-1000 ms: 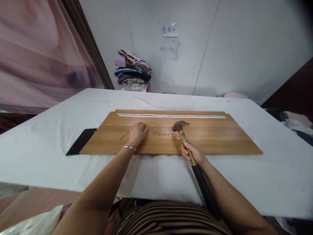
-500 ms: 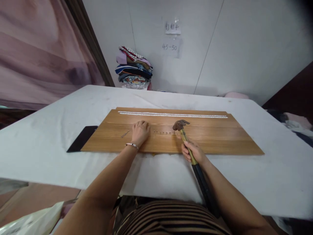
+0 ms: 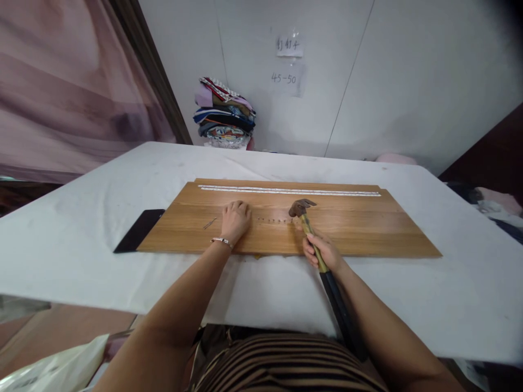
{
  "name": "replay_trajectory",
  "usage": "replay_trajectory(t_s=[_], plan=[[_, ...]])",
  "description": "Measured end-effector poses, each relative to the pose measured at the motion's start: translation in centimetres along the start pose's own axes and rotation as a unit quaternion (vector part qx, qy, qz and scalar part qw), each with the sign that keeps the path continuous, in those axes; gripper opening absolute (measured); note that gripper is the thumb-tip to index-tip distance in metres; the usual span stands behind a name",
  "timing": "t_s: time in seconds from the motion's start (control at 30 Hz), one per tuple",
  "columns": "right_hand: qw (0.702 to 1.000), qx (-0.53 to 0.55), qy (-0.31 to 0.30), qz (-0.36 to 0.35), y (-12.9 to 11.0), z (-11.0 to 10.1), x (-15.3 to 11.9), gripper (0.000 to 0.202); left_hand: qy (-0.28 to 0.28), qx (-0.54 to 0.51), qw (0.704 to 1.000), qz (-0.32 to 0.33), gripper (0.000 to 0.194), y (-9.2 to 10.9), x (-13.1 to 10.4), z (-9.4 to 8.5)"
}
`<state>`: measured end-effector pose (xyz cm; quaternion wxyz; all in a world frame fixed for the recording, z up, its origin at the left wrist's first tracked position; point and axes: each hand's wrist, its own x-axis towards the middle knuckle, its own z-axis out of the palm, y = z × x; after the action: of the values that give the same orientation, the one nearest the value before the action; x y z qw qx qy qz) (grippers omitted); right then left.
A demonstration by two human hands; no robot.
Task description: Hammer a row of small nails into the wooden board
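Note:
A wooden board [image 3: 363,228] lies on the white-covered table, with a row of several small nails [image 3: 274,220] standing along its middle. My left hand [image 3: 236,220] rests palm down on the board, left of that row, fingers lying on the wood and holding nothing visible. Just left of it are a few loose nails [image 3: 210,222]. My right hand [image 3: 324,251] is wrapped around the handle of a claw hammer [image 3: 301,208]. The rusty hammer head is over the right end of the nail row, close to a nail; whether they touch I cannot tell.
Two white measuring strips [image 3: 290,190] run along the board's far side. A flat black object [image 3: 139,231] sits at the board's left end. Folded cloths [image 3: 224,114] are stacked by the wall behind the table [image 3: 81,245]. Paper notes [image 3: 288,79] hang on the wall.
The view has shifted very slightly. Both hands and the hammer hold nearly the same places, with the hammer head still over the right end of the nail row.

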<state>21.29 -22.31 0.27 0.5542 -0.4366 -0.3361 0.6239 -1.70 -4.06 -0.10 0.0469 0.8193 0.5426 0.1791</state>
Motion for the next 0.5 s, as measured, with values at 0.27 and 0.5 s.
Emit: replay_trajectory(t_s=[0.27, 0.5], plan=[[1.0, -0.004, -0.006, -0.004, 0.21, -0.16, 0.12, 0.049, -0.004, 0.012, 1.0, -0.003, 0.028, 0.28, -0.05, -0.26], [1.0, -0.013, -0.01, 0.004, 0.28, -0.2, 0.11, 0.051, -0.008, 0.023, 1.0, -0.005, 0.031, 0.34, -0.08, -0.31]])
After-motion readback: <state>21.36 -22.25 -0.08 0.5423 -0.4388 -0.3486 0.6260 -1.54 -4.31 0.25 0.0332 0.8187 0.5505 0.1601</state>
